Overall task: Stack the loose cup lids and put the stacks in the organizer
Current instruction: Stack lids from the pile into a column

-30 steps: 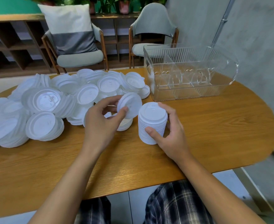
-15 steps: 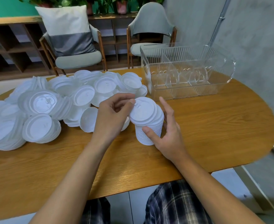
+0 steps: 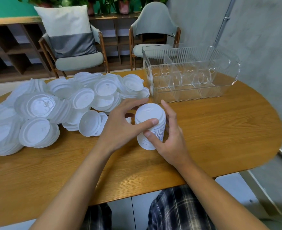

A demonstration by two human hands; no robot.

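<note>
one upright stack of white plastic cup lids (image 3: 151, 113) — left hand (image 3: 118, 125) pinched its top, right hand (image 3: 171, 141) gripped lower.

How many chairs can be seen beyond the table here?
2. One grey-cushioned wooden chair holding a white-and-grey pillow stands back left; another grey wooden-framed chair stands back centre, beyond the oval wooden table. No others show.

left hand (image 3: 120, 125), right hand (image 3: 169, 138), fingers curled

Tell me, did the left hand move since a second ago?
Yes. The left hand moved right, toward the organizer, and now touches the stack of lids.
</note>
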